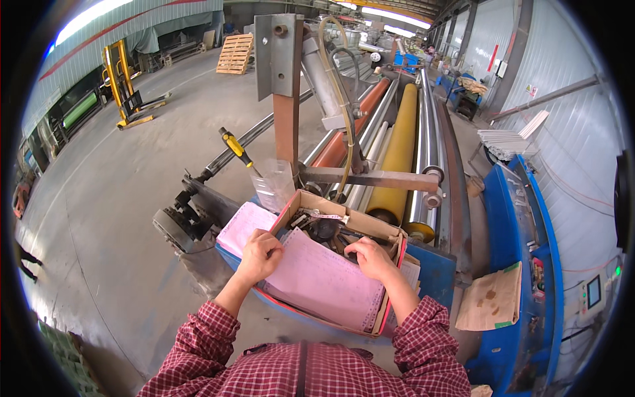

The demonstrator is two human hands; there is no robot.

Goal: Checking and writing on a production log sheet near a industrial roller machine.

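Note:
A pink printed paper sheet (pixel 324 281) lies slanted across an open cardboard box (pixel 395 255) with red edges. At the sheet's upper left corner my left hand (pixel 261 256) is closed, fingers curled over the paper. My right hand (pixel 372 259) is closed too, thumb and fingers pinched at the sheet's upper right corner; its grip is partly hidden. Behind the sheet, dark tools and small parts (pixel 324 230) fill the box, with a pale tape strip on top. Another pink paper (pixel 243 226) rests left of the box, beside my left hand.
A clear plastic container (pixel 274 185) holds a yellow-and-black screwdriver (pixel 236 147) behind the box. A steel post with a bracket (pixel 286 99) rises there. Long rollers, including a yellow one (pixel 397 152), stretch away. On the right, brown cardboard (pixel 489 298) lies against a blue machine frame (pixel 529 231).

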